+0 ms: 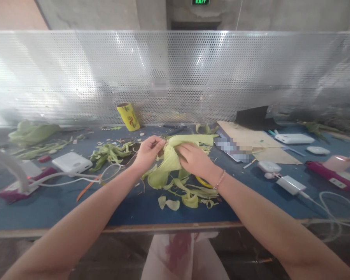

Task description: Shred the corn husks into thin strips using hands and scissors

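Observation:
Both my hands are on a bundle of broad, pale green leaves (170, 163) over the middle of the table. My left hand (148, 154) pinches the bundle at its left side, thumb against fingertips. From the right, my right hand (196, 158) wraps its fingers round the bundle, and some fingertips are hidden behind the leaf. One long folded leaf (192, 139) stretches right above my right hand. Loose leaf strips and scraps (189, 199) lie on the table below my hands. Left of my left hand is a pile of curled green leaves (109, 154).
A yellow tube (128, 116) leans by the perforated metal screen (105, 70). Eyeglasses (111, 172), a white charger block (72, 162) and power strip (13, 190) are at left. Cardboard (245, 136), a white adapter (291, 185), cables and another power strip (332, 175) lie right.

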`<action>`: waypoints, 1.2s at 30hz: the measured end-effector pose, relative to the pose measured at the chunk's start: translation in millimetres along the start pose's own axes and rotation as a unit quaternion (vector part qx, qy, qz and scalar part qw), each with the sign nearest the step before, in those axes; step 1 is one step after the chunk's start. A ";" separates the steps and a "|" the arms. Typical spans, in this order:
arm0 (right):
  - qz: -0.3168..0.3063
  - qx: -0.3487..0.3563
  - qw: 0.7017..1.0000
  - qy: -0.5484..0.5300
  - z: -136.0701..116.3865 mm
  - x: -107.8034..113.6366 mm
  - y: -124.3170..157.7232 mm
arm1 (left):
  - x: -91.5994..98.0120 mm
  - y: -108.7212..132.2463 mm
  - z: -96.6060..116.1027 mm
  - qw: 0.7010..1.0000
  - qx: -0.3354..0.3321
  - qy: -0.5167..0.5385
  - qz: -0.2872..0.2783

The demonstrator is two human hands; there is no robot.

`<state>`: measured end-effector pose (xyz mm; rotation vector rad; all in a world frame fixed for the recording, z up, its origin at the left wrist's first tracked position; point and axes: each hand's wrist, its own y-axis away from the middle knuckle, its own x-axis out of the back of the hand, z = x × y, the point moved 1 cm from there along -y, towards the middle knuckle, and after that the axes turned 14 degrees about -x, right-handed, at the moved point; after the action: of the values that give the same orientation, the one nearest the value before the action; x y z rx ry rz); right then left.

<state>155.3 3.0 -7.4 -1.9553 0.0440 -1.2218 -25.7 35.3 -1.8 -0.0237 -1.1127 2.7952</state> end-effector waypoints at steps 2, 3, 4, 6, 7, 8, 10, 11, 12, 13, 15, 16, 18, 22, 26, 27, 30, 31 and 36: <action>0.001 0.003 1.000 0.003 -1.5 4.2 0.2 | -1.1 1.0 3.2 0.999 -0.016 -0.023 -0.016; -0.005 0.002 1.000 0.006 -2.8 7.1 0.4 | -1.7 1.4 4.8 0.999 -0.025 -0.033 -0.024; -0.015 -0.002 1.000 0.009 -4.5 10.2 0.7 | -2.4 1.6 6.4 0.998 -0.035 -0.040 -0.030; -0.039 -0.014 0.999 0.018 -8.6 16.9 1.3 | -3.3 1.6 8.9 0.997 -0.056 -0.044 -0.038; -0.048 -0.023 0.998 0.021 -10.5 19.9 1.5 | -3.4 1.5 9.8 0.996 -0.066 -0.043 -0.038; -0.053 -0.033 0.998 0.025 -12.1 22.5 1.8 | -3.2 1.2 10.3 0.996 -0.077 -0.041 -0.036; -0.049 -0.053 0.997 0.032 -13.2 25.5 1.9 | -2.5 0.5 10.5 0.994 -0.094 -0.035 -0.032; -0.045 -0.061 0.996 0.035 -12.7 25.6 1.9 | -2.0 0.0 10.2 0.994 -0.100 -0.034 -0.032; -0.042 -0.067 0.996 0.039 -11.5 24.9 1.7 | -1.5 -0.4 9.7 0.994 -0.103 -0.032 -0.032; -0.040 -0.071 0.996 0.042 -10.0 23.4 1.4 | -1.2 -0.9 9.0 0.994 -0.102 -0.030 -0.033; -0.042 -0.078 0.995 0.046 -6.7 19.4 0.6 | -0.7 -1.5 7.4 0.995 -0.093 -0.032 -0.031; -0.046 -0.084 0.994 0.047 -5.5 17.5 0.1 | -0.5 -1.7 6.6 0.995 -0.087 -0.033 -0.028; -0.056 -0.100 0.992 0.049 -4.9 15.4 -0.8 | -0.3 -1.8 5.2 0.997 -0.074 -0.027 -0.023; -0.061 -0.129 0.988 0.060 -9.4 17.9 -1.9 | 1.1 -1.9 3.6 0.998 -0.057 0.005 -0.023; -0.043 -0.133 0.987 0.085 -11.6 22.5 -3.0 | 4.5 -4.3 2.9 0.998 -0.052 0.013 -0.020; -0.038 -0.130 0.986 0.097 -11.0 23.6 -3.3 | 5.5 -5.2 2.8 0.998 -0.057 0.009 -0.019; -0.023 -0.109 0.984 0.139 -7.9 26.8 -3.7 | 7.9 -7.9 3.5 0.996 -0.080 -0.030 -0.024; -0.019 -0.096 0.983 0.154 -6.8 27.7 -3.6 | 8.2 -8.6 4.4 0.995 -0.087 -0.048 -0.024; 0.008 -0.008 0.979 0.205 -3.8 30.6 -1.3 | 5.8 -9.6 15.5 0.988 -0.095 -0.122 -0.014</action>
<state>168.2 -11.3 16.7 -1.6823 0.2794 -1.5980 -31.3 32.3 16.3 0.3201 -1.4171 2.7105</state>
